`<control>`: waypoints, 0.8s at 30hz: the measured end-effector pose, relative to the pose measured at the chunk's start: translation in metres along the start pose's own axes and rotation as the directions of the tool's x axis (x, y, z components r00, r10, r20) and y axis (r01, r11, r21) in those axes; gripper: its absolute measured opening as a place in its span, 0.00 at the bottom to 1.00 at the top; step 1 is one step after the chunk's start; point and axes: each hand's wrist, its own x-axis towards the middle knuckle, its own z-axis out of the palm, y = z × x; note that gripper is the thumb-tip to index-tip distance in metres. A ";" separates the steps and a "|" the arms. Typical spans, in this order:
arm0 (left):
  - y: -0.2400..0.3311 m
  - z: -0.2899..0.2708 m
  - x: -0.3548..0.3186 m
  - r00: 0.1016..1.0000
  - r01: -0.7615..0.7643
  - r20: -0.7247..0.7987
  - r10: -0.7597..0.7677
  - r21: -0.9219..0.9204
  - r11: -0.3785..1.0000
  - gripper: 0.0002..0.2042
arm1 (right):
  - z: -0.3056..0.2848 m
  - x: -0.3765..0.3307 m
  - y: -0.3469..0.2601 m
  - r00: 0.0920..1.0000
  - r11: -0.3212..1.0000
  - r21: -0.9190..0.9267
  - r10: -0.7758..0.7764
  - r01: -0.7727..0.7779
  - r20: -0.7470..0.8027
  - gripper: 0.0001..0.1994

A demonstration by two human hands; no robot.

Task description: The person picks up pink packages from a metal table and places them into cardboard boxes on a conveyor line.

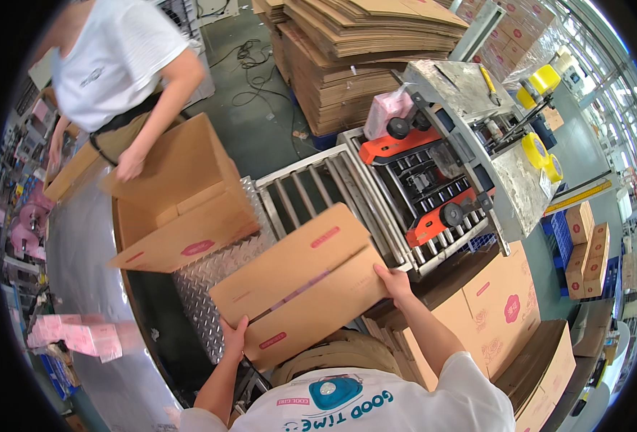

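Observation:
A brown cardboard box (311,263) with pink print lies in front of my body. Its two long top flaps are folded inward, and through the narrow gap between them something pinkish shows. My left hand (233,337) grips the box's near left end, with its thumb up by the flap. At the right end my right hand (396,284) holds on, thumb over the top and fingers hidden behind the side. Beneath the box's left part is a diamond-patterned metal plate (199,302), and past its far edge a roller conveyor (300,194) runs.
Across from me, a co-worker's hand (131,164) touches an open cardboard box (181,187). A taping machine (441,165) with orange side guides stands right of the rollers. Flat cardboard stacks (361,65) rise behind. More cardboard boxes (505,309) stand close at my right.

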 end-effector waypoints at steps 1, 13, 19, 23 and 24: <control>-0.005 0.011 0.006 0.999 -0.034 -0.039 0.034 0.021 0.999 0.36 | -0.004 0.009 -0.018 0.998 0.997 0.065 -0.045 0.043 0.034 0.31; 0.076 0.262 0.124 0.976 -0.214 0.098 0.196 0.234 0.948 0.30 | -0.035 0.137 -0.142 0.385 -0.059 -0.752 -0.831 0.657 0.402 0.35; 0.090 0.331 0.131 0.976 -0.206 0.138 0.170 0.316 0.926 0.31 | -0.089 0.188 -0.156 0.346 -0.062 -0.746 -0.858 0.663 0.379 0.33; 0.091 0.366 0.119 0.944 -0.160 0.314 0.104 0.160 0.974 0.38 | -0.117 0.201 -0.154 0.338 0.071 -0.746 -0.917 0.662 0.213 0.32; 0.085 0.373 0.111 0.950 -0.109 0.310 0.045 0.192 0.975 0.40 | -0.112 0.196 -0.132 0.303 0.114 -0.730 -0.944 0.674 0.132 0.32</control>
